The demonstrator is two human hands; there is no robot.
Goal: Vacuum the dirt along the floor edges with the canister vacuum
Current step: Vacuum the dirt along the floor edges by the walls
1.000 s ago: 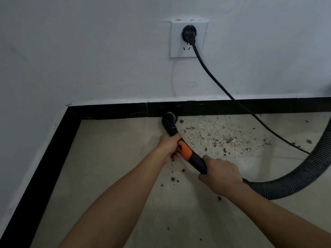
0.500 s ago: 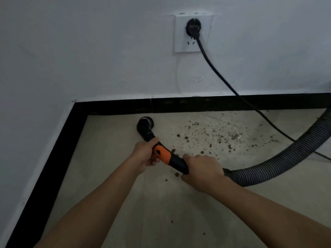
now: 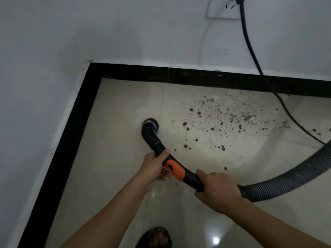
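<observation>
Head view: you are looking down into a corner of the room, and both your forearms are reaching in from the bottom.
Left hand: your left hand (image 3: 155, 169) is wrapping around the black pipe (image 3: 152, 138), just ahead of the orange collar (image 3: 174, 170), with the thumb lying on top.
Right hand: your right hand (image 3: 217, 191) is gripping the back end of the pipe, fingers curled over it, right where the ribbed grey hose (image 3: 286, 179) is joining on.
Brush: the round brush (image 3: 150, 123) at the pipe's tip is sitting down on the pale tile floor (image 3: 116, 149), pointing toward the corner and standing apart from the black skirting (image 3: 71, 131) on both walls.
Dirt: the dirt (image 3: 223, 115) is lying scattered to the right of the brush, thickest near the back skirting, with bigger crumbs trailing toward the pipe and a few sitting near your hands.
Hose: it is curving away from your right hand and running out at the right edge.
Cord: a black cord (image 3: 250, 51) is hanging from the white socket (image 3: 222, 9) high on the wall (image 3: 125, 33), crossing the skirting and trailing over the floor along the right fringe of the dirt.
Foot: a sandalled foot (image 3: 155, 238) is showing at the bottom edge, between your forearms.
</observation>
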